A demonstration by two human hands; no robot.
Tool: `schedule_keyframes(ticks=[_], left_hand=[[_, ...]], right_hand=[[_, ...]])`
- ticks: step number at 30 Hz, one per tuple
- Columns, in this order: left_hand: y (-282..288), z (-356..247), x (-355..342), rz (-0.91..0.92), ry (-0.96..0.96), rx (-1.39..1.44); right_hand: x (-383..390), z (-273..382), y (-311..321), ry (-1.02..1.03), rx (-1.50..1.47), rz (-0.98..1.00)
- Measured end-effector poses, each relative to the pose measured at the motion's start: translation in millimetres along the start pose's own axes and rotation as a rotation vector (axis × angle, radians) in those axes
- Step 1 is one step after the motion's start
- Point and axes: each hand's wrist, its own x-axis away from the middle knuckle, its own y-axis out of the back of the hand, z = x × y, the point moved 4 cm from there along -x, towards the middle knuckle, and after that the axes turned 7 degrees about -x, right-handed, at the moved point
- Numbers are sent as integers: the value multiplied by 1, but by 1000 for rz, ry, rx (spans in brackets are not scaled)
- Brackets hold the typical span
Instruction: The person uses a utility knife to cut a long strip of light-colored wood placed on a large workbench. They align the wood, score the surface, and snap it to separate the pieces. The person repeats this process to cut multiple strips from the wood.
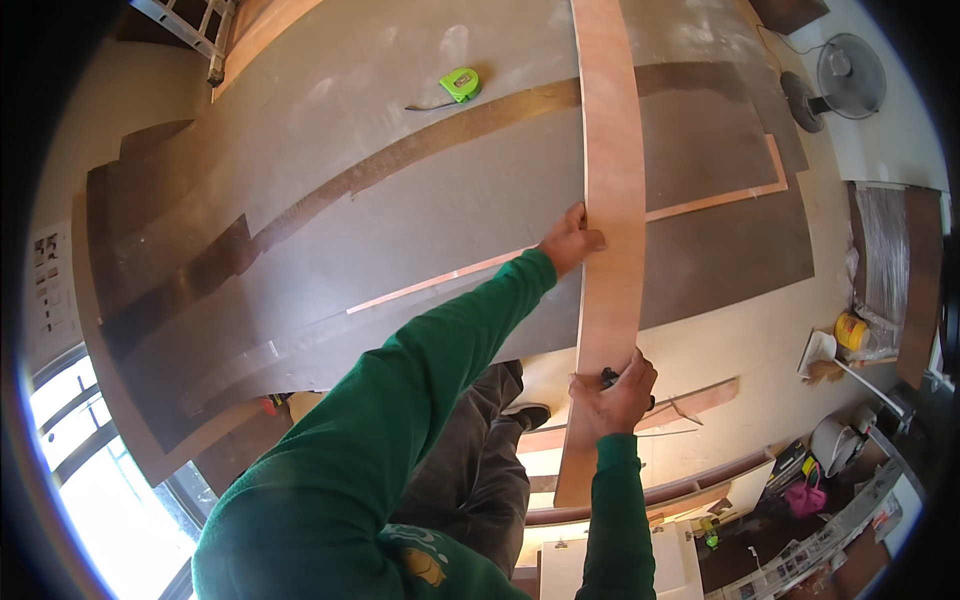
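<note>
Steadying the long board (pixel 615 225) seems the step in hand; it lies across the brown panel (pixel 440 205), overhanging the near edge. The left hand (pixel 571 242) pinches its left side; the right hand (pixel 618 396) clasps it lower, with a small black object (pixel 609 377). Shifting it likely calls for both grips.

plank (pixel 613 130): long, narrow, flat — lt reddish-brn wood
pose: lengthwise, L edge at L fingers (pixel 576 214), far end past them, out of view
near end: below R fingers (pixel 638 375)
blk item (pixel 609 377): small, in R fingers — mostly hidden
</note>
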Motion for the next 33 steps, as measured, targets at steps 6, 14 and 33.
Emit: schedule_keyframes(ticks=[6,14,33], left_hand=[[56,22,-41,28,157,-86],[203,-51,-107,-882,-292,-1295],[159,-32,-133,-266,118,-511]], right_hand=[[-37,-8,-52,101,44,15],[-57,-44,-87,-51,90,123],[-51,-48,-115,174,61,82]])
